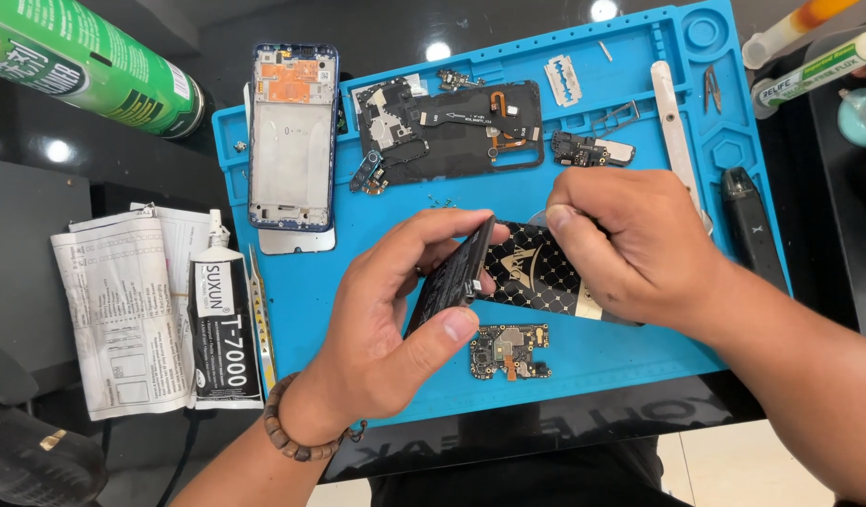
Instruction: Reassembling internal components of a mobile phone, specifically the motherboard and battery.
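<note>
Head view: looks straight down on a blue work mat (376, 235) crowded with phone parts.
Held thing: a thin black battery (452, 272), tipped up on its long edge above the middle of the mat, its face turned away from the camera.
Left hand (395, 329): clamped on the battery, thumb against the lower end, fingers curled over the top edge; a wooden bead bracelet (292, 432) sits on the wrist.
Right hand (630, 244): fingers bunched and pinching at something just right of the battery, over a black card with a gold pattern (536, 272); what the fingertips grip I cannot tell.
Close by: a small circuit board (510, 350) lies on the mat just below the hands.
Further out: the stripped phone frame (292, 136) lies at the mat's left edge, a black inner cover with flex cables (452, 127) above the hands, a razor blade (562, 77) near the top rim.
Off the mat: a black glue tube (222, 324) on a folded paper sheet (123, 319) to the left, a green spray can (85, 56) in the corner.
Risk: the battery is held edge-on by a light pinch; I judge that a slip would drop it onto the circuit board, and bending or pulling hard could crease the cell.
Hidden: the battery's far face, the right fingertips' contact point, and much of the patterned card under the palm.
</note>
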